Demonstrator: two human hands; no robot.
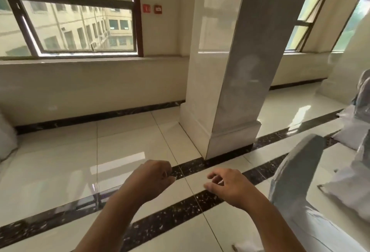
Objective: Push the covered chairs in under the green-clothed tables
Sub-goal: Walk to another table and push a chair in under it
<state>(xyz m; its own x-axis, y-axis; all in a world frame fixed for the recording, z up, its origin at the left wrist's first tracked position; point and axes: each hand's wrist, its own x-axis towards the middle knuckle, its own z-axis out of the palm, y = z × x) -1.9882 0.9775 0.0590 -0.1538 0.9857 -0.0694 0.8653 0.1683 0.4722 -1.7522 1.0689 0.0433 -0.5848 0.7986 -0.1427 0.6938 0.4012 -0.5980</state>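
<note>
Turning toward the nearest covered chair at four o'clock seems wise, then taking its backrest top evenly with both hands, since the left hand is curled on nothing and the right hand hangs loose-fingered, empty

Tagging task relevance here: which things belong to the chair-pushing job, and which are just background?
Job: nearest covered chair; further covered chairs behind it; left hand and right hand, both holding nothing. No green-clothed table in view.
Background: pillar; window; red wall alarm; dark floor strip.
</note>
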